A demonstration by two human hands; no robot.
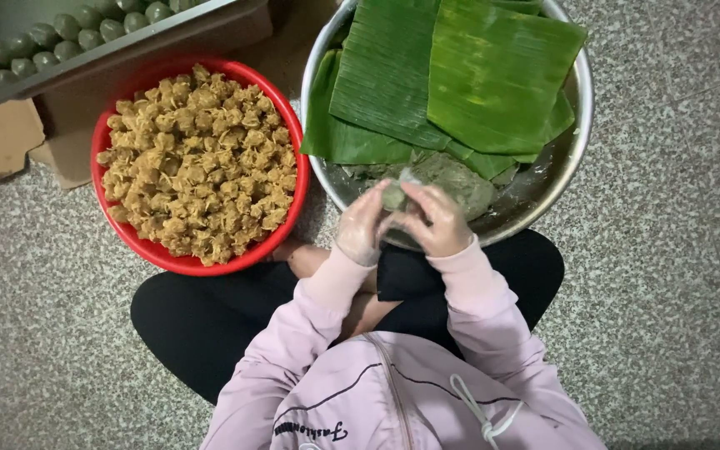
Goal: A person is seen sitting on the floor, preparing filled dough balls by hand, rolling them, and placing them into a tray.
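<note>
Centre of frame: small grey-green dough ball [392, 197], pinched between both gloved hands. Left hand [362, 223] cups it from the left, fingers curled closed around it; right hand [433, 218] presses it from the right, fingertips bent onto its top. Directly behind, upper right: steel basin [580, 125] holding a dough mass [457, 180] under banana leaves [452, 75]. Upper left: red bowl [108, 204] heaped with brown filling lumps [200, 162]. Top-left corner: tray of finished green balls [60, 33].
</note>
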